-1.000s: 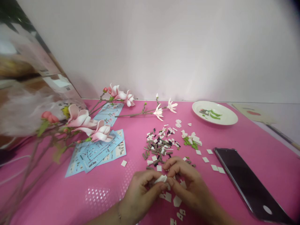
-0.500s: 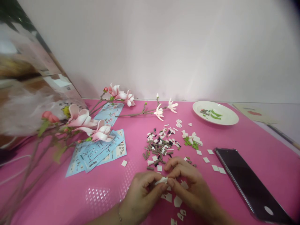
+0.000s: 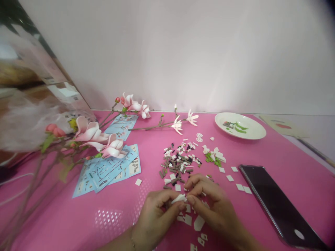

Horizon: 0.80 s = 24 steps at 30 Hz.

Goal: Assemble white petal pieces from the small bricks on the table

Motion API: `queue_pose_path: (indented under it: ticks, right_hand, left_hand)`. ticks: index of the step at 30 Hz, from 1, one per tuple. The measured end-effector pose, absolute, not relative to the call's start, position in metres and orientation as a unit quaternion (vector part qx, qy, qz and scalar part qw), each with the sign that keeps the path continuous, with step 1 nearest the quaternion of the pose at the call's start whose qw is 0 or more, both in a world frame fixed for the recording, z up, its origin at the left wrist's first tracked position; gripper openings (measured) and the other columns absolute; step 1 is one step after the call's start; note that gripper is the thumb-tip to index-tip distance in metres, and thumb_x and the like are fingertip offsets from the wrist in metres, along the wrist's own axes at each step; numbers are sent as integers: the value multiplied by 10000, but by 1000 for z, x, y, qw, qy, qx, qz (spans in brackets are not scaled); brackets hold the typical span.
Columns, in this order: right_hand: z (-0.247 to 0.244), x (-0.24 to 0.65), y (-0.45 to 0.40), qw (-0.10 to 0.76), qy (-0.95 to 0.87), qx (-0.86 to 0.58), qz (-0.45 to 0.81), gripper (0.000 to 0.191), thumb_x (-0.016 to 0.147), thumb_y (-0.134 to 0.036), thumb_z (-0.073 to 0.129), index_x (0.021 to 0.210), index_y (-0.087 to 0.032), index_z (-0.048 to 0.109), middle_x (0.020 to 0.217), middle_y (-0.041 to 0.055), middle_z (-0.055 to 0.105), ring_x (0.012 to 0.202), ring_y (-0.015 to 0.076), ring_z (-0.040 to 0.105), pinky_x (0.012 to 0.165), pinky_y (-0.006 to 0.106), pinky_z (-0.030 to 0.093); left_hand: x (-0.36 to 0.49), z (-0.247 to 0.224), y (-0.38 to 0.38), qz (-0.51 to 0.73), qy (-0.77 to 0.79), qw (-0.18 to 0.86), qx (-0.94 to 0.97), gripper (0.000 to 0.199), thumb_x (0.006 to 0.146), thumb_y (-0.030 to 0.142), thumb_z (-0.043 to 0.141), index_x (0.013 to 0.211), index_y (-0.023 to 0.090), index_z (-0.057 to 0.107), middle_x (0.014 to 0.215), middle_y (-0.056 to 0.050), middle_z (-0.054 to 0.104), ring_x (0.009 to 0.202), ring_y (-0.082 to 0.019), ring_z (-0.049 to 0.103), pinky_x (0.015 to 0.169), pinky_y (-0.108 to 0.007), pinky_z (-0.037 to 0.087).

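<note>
Between thumb and index finger, my left hand (image 3: pixel 159 214) pinches a small white building-block piece (image 3: pixel 179 198), held just above the pink table (image 3: pixel 86 223). My right hand (image 3: pixel 211 202) has its thumb and index finger pinched at the right end of that piece; whether a separate small part is in them is hidden. Flat white pieces (image 3: pixel 199 223) lie under and in front of my hands. Beyond my fingers is a loose pile of brown, black and white building-block pieces (image 3: pixel 178 164).
Magnolia stems with pink flowers (image 3: pixel 112 146) lie at left over blue instruction sheets (image 3: pixel 131 170). A white-flowered stem (image 3: pixel 157 125) lies at the back. A white plate (image 3: pixel 258 130) holds green pieces. At right are a phone (image 3: pixel 277 202) and white square tiles (image 3: pixel 240 187).
My fingers have shifted slightly around the white piece, which shows a little more and sits marginally higher. My right fingertips stand slightly farther from my left thumb.
</note>
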State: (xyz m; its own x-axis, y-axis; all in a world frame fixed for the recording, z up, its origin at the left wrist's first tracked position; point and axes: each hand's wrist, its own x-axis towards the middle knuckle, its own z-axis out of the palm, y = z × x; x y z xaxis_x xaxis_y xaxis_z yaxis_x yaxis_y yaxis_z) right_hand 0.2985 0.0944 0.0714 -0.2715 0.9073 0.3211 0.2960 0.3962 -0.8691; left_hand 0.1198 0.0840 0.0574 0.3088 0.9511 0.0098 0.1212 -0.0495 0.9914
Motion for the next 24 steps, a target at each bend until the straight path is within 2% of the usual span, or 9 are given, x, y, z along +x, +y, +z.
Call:
queue_pose_path:
  ticks: [7, 16, 24]
  right_hand:
    - [72, 297, 94, 439, -724, -406, 344, 129, 849, -177, 581, 729, -192, 626, 864, 32, 601, 825, 144, 603, 732, 260, 475]
    - [79, 292, 96, 454, -741, -395, 298, 163, 826, -143, 585, 670, -188, 596, 807, 26, 619, 768, 141, 620, 679, 243, 480]
    - [78, 294, 95, 434, -731, -404, 337, 164, 850, -171, 584, 692, -189, 624, 844, 26, 608, 802, 135, 613, 710, 233, 472]
  left_hand:
    - [121, 60, 84, 388, 434, 547, 602, 223, 837, 321, 610, 787, 129, 712, 636, -25, 610, 554, -100, 474, 513, -183, 348]
    - [121, 64, 84, 374, 435, 545, 612, 296, 857, 355, 569, 723, 110, 667, 605, -31, 581, 540, -104, 455, 502, -193, 337]
    - [118, 64, 84, 359, 424, 528, 642, 273, 891, 318, 525, 741, 124, 646, 634, -25, 582, 576, -112, 484, 538, -196, 353]
